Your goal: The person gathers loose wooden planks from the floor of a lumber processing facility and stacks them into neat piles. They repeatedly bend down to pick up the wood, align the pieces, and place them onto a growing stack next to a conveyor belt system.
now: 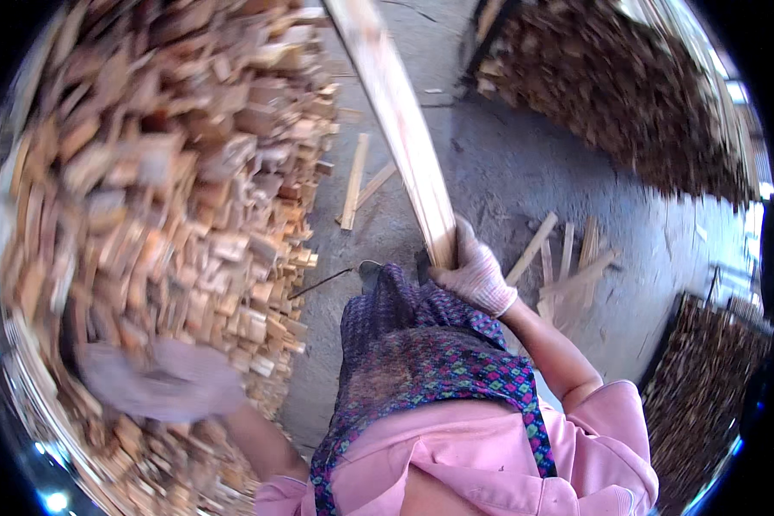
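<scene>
The gloved right hand (476, 273) clamps its fingers on a long wooden slat (397, 120); the blurred left hand (159, 378), grip unclear, reaches the stacked offcuts (172, 189). One-handed, the slat may swing and slip.

You stood in a wood yard or timber workshop: a tall stack of cut wood pieces (172, 172) rose at your left, more stacks (611, 95) stood opposite, and loose slats (568, 258) lay on the concrete floor (507, 172).

Just one head-mounted fisheye, looking steeply down past the pink shirt (490, 456) onto the concrete floor (507, 172), close up; stacked wood pile (163, 189) fills nine o'clock.
</scene>
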A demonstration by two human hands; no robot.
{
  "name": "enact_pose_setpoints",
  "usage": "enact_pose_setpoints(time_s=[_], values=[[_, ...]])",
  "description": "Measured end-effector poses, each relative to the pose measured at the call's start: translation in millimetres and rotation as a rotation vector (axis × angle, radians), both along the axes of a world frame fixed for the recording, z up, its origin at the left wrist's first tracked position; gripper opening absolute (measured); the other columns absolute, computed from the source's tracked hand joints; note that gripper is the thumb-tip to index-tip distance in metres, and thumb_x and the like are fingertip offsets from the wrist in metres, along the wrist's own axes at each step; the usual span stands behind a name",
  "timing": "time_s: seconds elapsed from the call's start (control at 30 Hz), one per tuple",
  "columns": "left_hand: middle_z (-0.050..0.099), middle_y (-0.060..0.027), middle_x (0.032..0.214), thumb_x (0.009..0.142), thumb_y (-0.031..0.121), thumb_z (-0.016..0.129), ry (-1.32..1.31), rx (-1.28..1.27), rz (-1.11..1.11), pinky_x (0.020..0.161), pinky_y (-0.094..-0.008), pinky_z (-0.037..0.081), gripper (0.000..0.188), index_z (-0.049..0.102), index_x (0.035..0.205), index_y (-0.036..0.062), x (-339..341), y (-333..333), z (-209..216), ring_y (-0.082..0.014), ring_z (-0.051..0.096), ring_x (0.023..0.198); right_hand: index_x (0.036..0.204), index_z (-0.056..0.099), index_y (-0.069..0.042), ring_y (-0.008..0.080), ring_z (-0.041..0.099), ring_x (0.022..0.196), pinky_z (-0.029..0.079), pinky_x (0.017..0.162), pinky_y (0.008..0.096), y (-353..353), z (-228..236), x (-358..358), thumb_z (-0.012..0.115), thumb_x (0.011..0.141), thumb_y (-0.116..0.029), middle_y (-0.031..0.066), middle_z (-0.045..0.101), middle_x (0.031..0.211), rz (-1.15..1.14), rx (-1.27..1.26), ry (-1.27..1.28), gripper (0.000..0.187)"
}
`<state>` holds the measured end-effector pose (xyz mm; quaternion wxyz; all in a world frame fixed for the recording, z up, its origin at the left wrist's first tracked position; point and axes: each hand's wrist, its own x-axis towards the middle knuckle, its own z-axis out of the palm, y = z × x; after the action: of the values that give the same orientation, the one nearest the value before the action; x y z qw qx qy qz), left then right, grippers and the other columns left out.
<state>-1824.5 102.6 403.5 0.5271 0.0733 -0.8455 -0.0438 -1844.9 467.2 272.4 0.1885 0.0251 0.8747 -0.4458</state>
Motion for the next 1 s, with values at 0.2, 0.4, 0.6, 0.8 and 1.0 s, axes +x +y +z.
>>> enact_pose_setpoints(time_s=[0.2,0.4,0.6,0.8,1.0], values=[[0.065,-0.0200,0.127,0.091,0.025,0.072,-1.008,0.123,-0.498,0.108,-0.0509,0.045,0.045,0.064,0.129,0.0031,-5,126,-164,-0.0397,0.059,0.122,0.143,0.047,0.007,0.0324,0.068,0.111,0.052,0.099,0.0396,90,-120,40,0.082,0.077,-0.032,0.0230,0.070,0.118,-0.410,-0.135,-0.406,0.084],[0.065,-0.0232,0.133,0.090,0.031,0.071,-1.692,0.439,-0.431,0.111,-0.0440,0.044,0.053,0.063,0.135,0.0020,-7,137,-354,-0.0380,0.059,0.128,0.145,0.048,0.006,0.0205,0.063,0.109,0.051,0.095,0.0336,137,-203,66,0.079,0.087,-0.028,0.0155,0.068,0.121,-0.672,-0.470,-0.670,0.074],[0.065,-0.0267,0.135,0.088,0.038,0.067,-2.113,0.582,-0.161,0.107,-0.0435,0.047,0.067,0.058,0.140,-0.0019,-47,150,-518,-0.0403,0.062,0.126,0.131,0.059,0.007,0.0231,0.065,0.108,0.049,0.097,0.0366,115,-293,70,0.065,0.098,-0.035,0.0185,0.071,0.115,-0.881,-0.291,-0.864,0.054],[0.066,-0.0338,0.125,0.078,0.043,0.078,-2.003,0.585,-0.028,0.104,-0.0478,0.049,0.085,0.052,0.142,-0.0064,-75,128,-751,-0.0447,0.065,0.118,0.133,0.058,0.009,0.0194,0.066,0.106,0.050,0.095,0.0322,69,-389,88,0.065,0.098,-0.022,0.0168,0.072,0.115,-1.017,-0.124,-0.934,0.047],[0.057,-0.0360,0.136,0.070,0.053,0.085,-1.578,0.220,0.144,0.106,-0.0485,0.048,0.108,0.041,0.146,-0.0093,-96,96,-948,-0.0449,0.058,0.127,0.141,0.049,0.010,0.0182,0.064,0.104,0.051,0.093,0.0300,82,-394,42,0.074,0.092,-0.033,0.0133,0.068,0.116,-1.065,0.087,-1.009,0.070]])
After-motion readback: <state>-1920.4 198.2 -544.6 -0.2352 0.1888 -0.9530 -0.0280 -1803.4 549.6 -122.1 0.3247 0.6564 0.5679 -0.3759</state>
